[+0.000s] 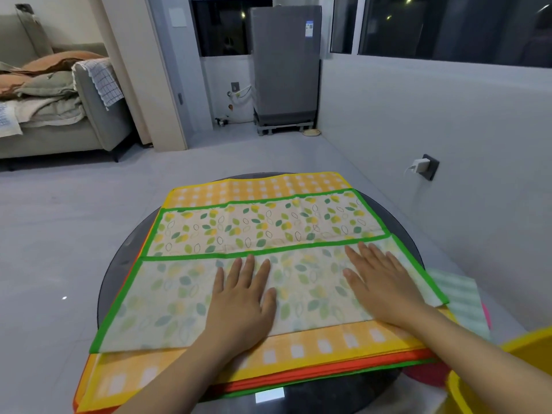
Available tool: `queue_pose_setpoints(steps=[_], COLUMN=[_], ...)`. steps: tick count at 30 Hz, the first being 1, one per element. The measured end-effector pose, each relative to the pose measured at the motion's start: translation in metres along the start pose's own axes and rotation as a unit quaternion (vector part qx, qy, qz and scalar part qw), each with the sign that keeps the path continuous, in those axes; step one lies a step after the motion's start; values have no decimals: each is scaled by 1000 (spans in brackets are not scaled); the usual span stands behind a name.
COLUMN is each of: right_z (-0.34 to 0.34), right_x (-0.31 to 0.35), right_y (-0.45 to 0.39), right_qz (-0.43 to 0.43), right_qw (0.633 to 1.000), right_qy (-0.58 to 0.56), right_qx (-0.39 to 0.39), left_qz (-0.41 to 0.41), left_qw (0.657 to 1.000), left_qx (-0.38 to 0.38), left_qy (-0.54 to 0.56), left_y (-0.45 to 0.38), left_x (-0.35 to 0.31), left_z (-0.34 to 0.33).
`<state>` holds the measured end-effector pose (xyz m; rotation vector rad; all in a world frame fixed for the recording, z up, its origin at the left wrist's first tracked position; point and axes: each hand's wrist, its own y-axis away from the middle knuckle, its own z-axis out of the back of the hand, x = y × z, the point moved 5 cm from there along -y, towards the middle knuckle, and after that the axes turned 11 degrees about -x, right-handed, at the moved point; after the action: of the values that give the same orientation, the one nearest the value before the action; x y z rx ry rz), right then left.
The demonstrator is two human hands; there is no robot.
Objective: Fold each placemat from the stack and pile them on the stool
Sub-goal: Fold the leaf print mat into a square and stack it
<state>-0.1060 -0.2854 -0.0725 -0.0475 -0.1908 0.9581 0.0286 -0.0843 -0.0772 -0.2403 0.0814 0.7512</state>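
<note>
Flat palms press the green-bordered leaf-print cloth placemat (pixel 263 228), its near half folded over: left hand (pixel 242 297) and right hand (pixel 379 285) both spread, fingers straight. It tops a stack of orange-checked placemats (pixel 298 351) on the round dark glass table (pixel 343 395).

A round table (pixel 119 264) stands in the foreground with a stack of placemats (pixel 298 363) on it. The top placemat (pixel 179 300) lies folded, its near half doubled over. The left hand (pixel 239 303) and right hand (pixel 385 285) rest flat on that fold, side by side. A sofa (pixel 59 127) sits far left; an appliance (pixel 285 67) stands behind the table, against the far wall.
</note>
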Motion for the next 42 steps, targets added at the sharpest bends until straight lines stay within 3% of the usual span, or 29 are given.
queue_pose_setpoints(steps=[11, 18, 21, 32, 42], right_z=[6, 0, -12, -17, -14], right_x=[-4, 88, 105, 106, 111], right_y=[-6, -11, -11, -9, -7], right_qz=[-32, 88, 112, 113, 113], right_qw=[999, 993, 992, 993, 993], right_qy=[-17, -84, -61, -23, -41], right_qx=[8, 6, 15, 17, 21], left_qz=[0, 7, 3, 87, 82], left_qw=[1000, 1000, 1000, 996, 997], left_qx=[6, 12, 14, -11, 8], left_qy=[-6, -3, 13, -16, 14], left_y=[0, -1, -1, 26, 26], left_x=[-3, -4, -5, 123, 119], left_z=[0, 2, 2, 24, 32])
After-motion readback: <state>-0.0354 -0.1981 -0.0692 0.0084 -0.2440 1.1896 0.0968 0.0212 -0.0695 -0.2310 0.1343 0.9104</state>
